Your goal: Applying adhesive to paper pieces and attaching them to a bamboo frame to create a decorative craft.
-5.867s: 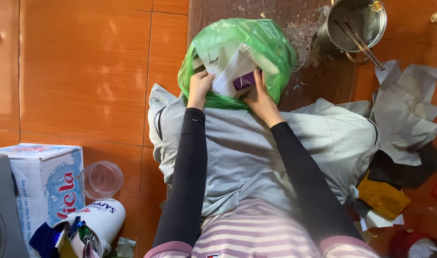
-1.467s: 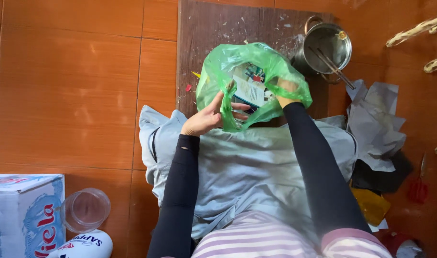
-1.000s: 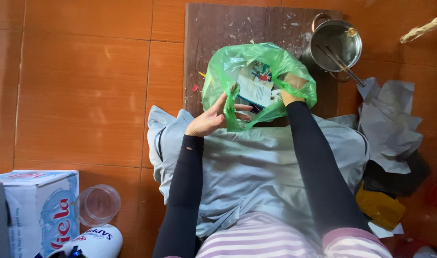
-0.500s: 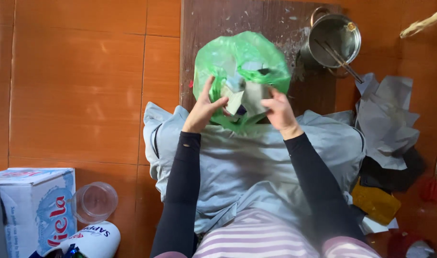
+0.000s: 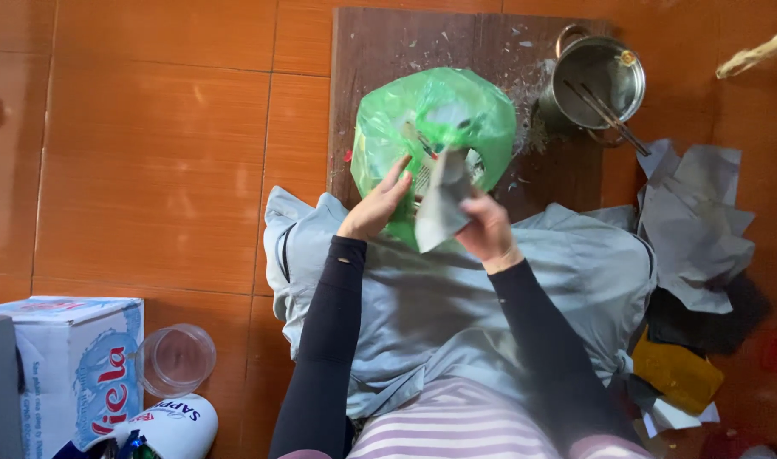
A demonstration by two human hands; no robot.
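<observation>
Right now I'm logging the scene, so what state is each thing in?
green plastic bag: open, full, mouth toward the person
grey paper piece: held by right hand at the bag's mouth
left hand: touching the bag's edge
metal pot: upright, utensils inside
clear plastic cup: upright, looks empty
cardboard box: closed

Bare orange tile floor (image 5: 150,153) lies open to the left of the green plastic bag (image 5: 435,127), with nothing on it. To the right the steel pot (image 5: 596,81) stands near the bag, and grey paper sheets (image 5: 694,221) crowd that side. Lower left, a cardboard box (image 5: 70,365) and clear cup (image 5: 178,359) block the way
</observation>
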